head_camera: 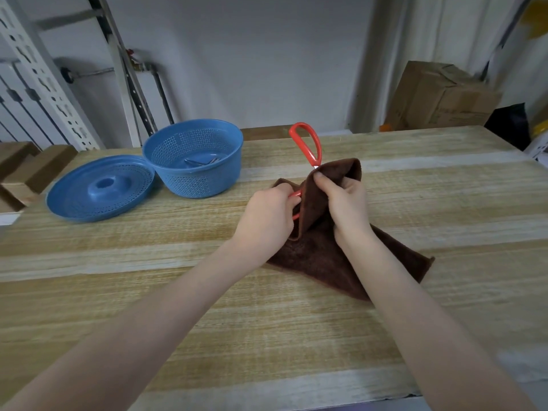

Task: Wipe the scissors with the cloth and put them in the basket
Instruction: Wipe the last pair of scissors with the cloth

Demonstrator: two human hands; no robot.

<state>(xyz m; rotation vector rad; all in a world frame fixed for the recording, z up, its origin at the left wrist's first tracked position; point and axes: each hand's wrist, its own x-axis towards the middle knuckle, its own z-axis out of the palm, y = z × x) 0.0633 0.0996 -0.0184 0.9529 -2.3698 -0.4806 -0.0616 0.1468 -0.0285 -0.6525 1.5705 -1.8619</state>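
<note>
Left hand (268,216) grips the scissors (299,126), right hand (345,203) pinching cloth (320,253) over them.

We see soft, even light, faint shadows on the table (124,307), bowed edges left and right, a blurry far background.

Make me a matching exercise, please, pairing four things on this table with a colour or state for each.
Column one: 1 scissors; 2 cloth; 3 basket; 4 lid.
Column two: A lies flat, left of the basket; B red handle, gripped by the left hand; C brown, pinched by the right hand; D stands upright, metal items inside.
Pairs: 1-B; 2-C; 3-D; 4-A.
</note>
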